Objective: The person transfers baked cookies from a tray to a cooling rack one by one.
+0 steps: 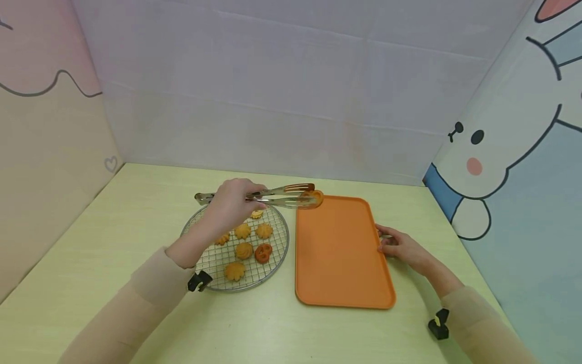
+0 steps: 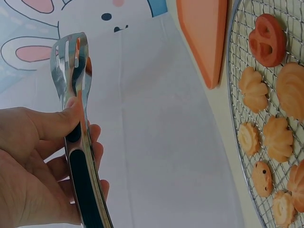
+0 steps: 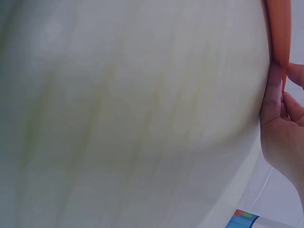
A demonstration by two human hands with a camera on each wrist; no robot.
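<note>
My left hand (image 1: 236, 202) grips metal tongs (image 1: 282, 197) above the round wire rack (image 1: 285, 242). The tongs' tips pinch a round orange cookie (image 1: 317, 198) over the far left corner of the orange tray (image 1: 341, 253). Several golden cookies (image 1: 244, 250) and one red cookie (image 1: 262, 253) lie on the rack. In the left wrist view my left hand (image 2: 38, 161) wraps the tongs (image 2: 73, 85), with the rack (image 2: 235, 95) and tray (image 2: 202, 33) beyond. My right hand (image 1: 386, 243) pinches the tray's right edge; in the right wrist view the right hand (image 3: 280, 118) is on the tray edge (image 3: 278, 28).
The rack and tray sit side by side on a pale yellow-green table (image 1: 113, 242). Paper walls close in the back and both sides, with a cartoon rabbit (image 1: 500, 141) on the right wall.
</note>
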